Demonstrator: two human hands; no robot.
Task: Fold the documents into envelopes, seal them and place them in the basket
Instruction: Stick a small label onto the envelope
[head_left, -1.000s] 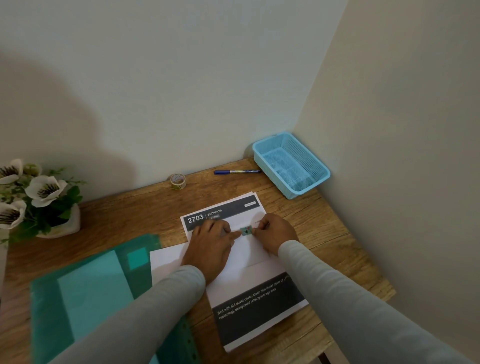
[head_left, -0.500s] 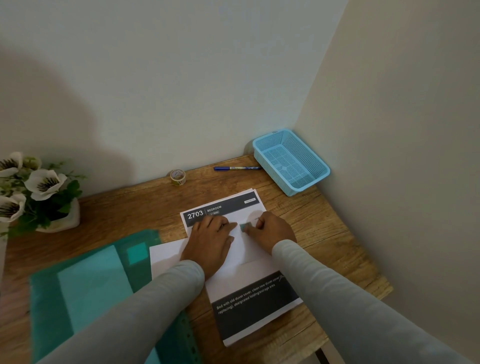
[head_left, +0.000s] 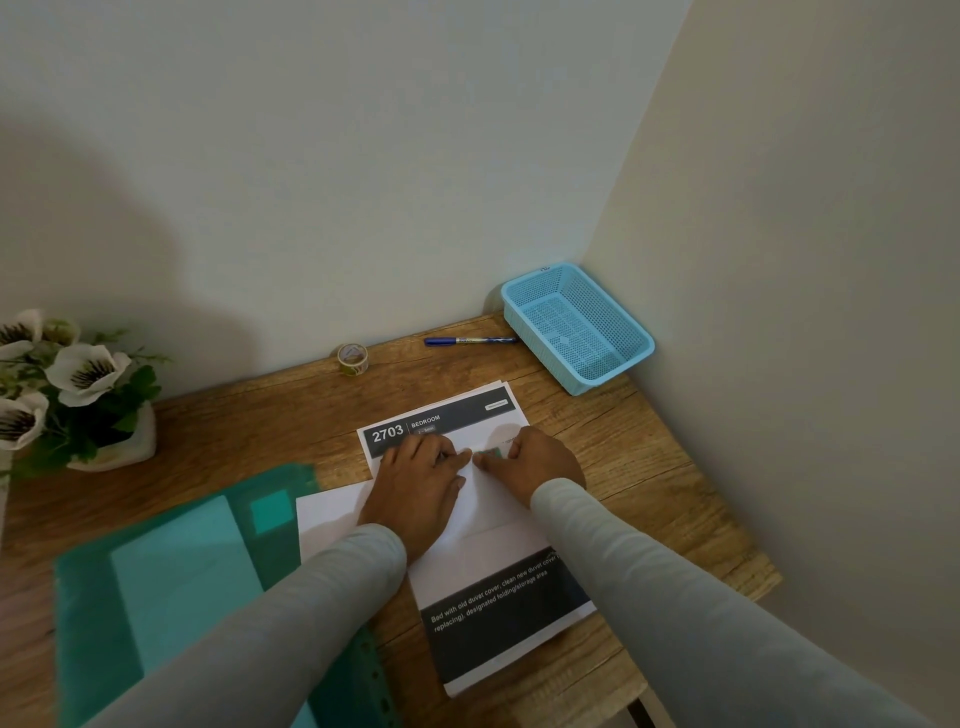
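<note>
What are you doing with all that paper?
A person is sealing a white paper envelope, which lies on printed sheets on the wooden desk. The left hand presses it flat while the right hand holds a small green piece of tape against its far edge. The light blue plastic basket in the corner holds nothing yet.

Basket (head_left: 540, 348) lt blue, mesh pattern; pen (head_left: 467, 341) blue w/ white label; docs (head_left: 498, 613) white w/ dark grey bands + white print; envelope (head_left: 332, 514) plain white; tape bit (head_left: 491, 453) green; folder (head_left: 156, 597) see-thru teal; surface (head_left: 623, 457) brown wood grain; flowers (head_left: 83, 369) white, dark centres, green leaves; sleeves (head_left: 311, 597) pale grey.
</note>
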